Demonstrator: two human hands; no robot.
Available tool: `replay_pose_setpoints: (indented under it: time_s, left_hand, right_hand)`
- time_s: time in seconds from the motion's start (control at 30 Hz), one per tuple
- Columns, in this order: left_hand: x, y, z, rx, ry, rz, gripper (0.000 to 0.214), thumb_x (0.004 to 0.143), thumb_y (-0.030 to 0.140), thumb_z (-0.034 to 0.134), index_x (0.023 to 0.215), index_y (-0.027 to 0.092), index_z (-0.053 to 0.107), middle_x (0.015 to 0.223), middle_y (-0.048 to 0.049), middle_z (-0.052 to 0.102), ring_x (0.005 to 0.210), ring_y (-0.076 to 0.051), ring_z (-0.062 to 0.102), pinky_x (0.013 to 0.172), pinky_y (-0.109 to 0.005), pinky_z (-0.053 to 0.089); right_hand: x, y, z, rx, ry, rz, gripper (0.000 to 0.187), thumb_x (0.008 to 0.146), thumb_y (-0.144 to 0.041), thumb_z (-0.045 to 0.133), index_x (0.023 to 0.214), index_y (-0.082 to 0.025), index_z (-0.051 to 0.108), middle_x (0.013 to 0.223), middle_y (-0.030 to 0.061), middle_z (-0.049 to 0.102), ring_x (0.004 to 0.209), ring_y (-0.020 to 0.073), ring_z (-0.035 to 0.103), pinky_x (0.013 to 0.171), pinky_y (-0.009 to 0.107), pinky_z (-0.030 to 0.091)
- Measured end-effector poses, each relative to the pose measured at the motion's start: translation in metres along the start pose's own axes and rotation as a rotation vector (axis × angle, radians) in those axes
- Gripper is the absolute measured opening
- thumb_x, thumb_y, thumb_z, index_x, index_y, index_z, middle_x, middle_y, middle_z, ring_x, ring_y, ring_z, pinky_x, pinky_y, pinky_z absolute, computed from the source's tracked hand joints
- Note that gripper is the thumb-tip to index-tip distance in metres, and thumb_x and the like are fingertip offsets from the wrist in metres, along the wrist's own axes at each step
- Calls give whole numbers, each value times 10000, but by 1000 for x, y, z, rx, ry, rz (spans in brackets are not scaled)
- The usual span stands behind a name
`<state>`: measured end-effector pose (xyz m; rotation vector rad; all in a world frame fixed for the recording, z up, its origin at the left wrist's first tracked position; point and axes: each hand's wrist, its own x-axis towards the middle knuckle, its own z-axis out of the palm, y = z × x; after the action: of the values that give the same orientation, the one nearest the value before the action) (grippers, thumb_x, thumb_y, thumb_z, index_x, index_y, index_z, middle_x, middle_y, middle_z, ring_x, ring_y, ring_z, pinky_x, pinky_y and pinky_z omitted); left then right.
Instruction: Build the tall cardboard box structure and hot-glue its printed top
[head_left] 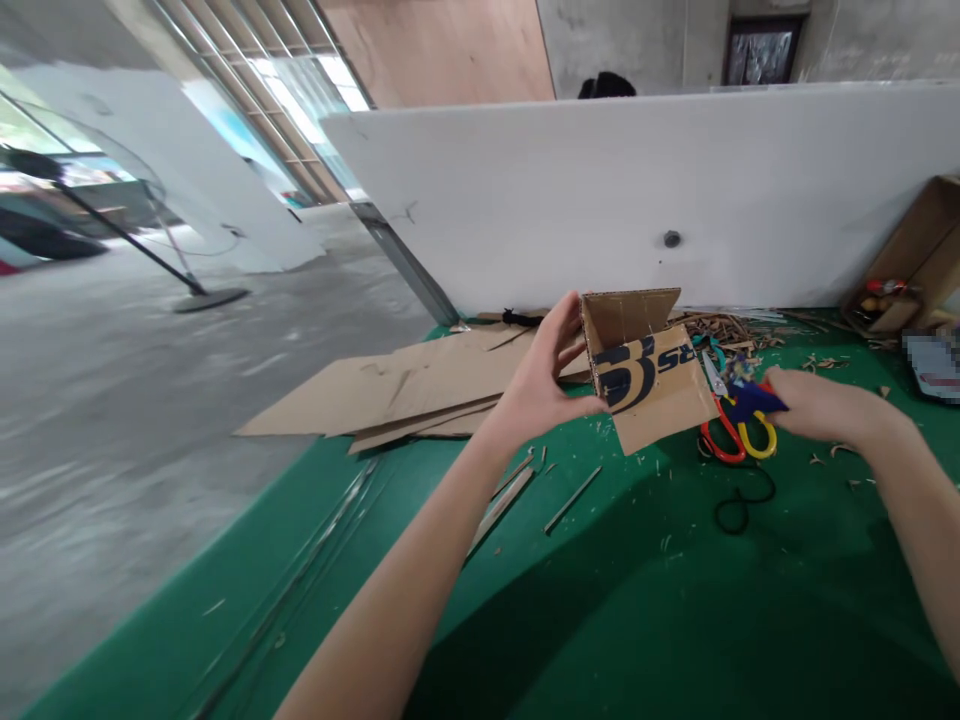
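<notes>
My left hand (544,375) grips the left edge of a folded cardboard piece (652,375), thumb in front and fingers behind. Bold black print marks its front panel, and a second panel stands up behind it. To the right, my right hand (814,402) is closed on a dark blue object (754,400) whose kind I cannot make out. Scissors with red and yellow handles (724,435) lie just under that object, beside the cardboard's right edge. A black cord (739,512) curls on the green table below them.
Flat cardboard sheets (390,390) lie on the green table (600,620) at the left. Cardboard scraps (720,335) heap along the white partition (562,200). An open cardboard box (911,260) stands at the right, and thin strips (574,500) lie in front.
</notes>
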<state>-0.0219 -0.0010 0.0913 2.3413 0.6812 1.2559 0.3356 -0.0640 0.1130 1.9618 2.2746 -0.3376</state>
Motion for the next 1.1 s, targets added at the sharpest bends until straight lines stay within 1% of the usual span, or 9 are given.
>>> replay_pose_setpoints:
  time_s: [0.13,0.3,0.33,0.4,0.47,0.5,0.6,0.73,1.1]
  left_hand:
    - [1,7,0,35,-7,21,1185,690,644,819,1606,393,110,1677,-158,227,1519,-425,292,1151,-607,431]
    - [2,19,1,81,-33,36,1255,663,657,826,1612,390,49,1655,-170,280,1517,-426,299,1186,-637,368]
    - [3,22,1,82,-37,42,1267,663,646,834,1611,392,33,1650,-172,288,1516,-426,303,1189,-643,359]
    - [2,25,2,81,-40,50,1269,676,620,840,1609,399,9,1644,-175,297,1516,-425,303,1191,-652,349]
    - [2,26,3,86,-42,55,1257,688,608,838,1606,407,3,1644,-176,291,1519,-425,296,1189,-656,348]
    - [2,27,3,88,-42,57,1251,691,607,835,1605,409,4,1646,-177,287,1519,-426,295,1187,-656,351]
    - [1,27,4,91,-38,67,1243,693,611,830,1603,416,6,1650,-173,279,1521,-423,293,1184,-648,361]
    - [1,27,4,97,-44,76,1234,699,617,819,1601,425,-1,1661,-163,259,1526,-414,287,1188,-636,364]
    - [2,28,5,103,-57,96,1260,667,625,833,1601,414,13,1663,-174,252,1526,-408,289,1188,-621,374]
  right_hand:
    - [24,-22,25,-32,-68,56,315,825,-262,709,1109,-138,654,1170,176,690,1093,292,677,831,318,509]
    - [13,-28,7,-38,35,103,312,942,-375,566,1132,-136,629,1178,218,671,1083,354,658,806,405,511]
    - [7,-30,-1,56,124,67,306,978,-389,494,1102,-146,632,1151,207,679,1061,342,662,785,395,513]
    - [-5,-37,-15,469,220,-29,427,1018,-497,365,1035,-175,645,1077,167,696,970,287,682,692,339,528]
    - [-13,-48,-21,864,187,-111,537,981,-642,359,1040,-195,649,1085,143,688,894,252,683,555,295,518]
    - [-15,-54,-22,950,153,-143,531,945,-671,430,1029,-197,656,1025,126,688,812,227,670,499,278,491]
    - [-12,-65,-15,1061,49,-223,436,872,-619,613,926,-189,664,743,43,624,566,132,533,414,231,361]
    - [-4,-63,-6,1191,20,-296,361,869,-537,668,808,-186,610,539,-52,476,458,70,395,428,206,258]
    - [-5,-68,-10,1455,98,-261,451,731,-564,810,728,-187,563,512,-90,406,430,36,336,419,200,186]
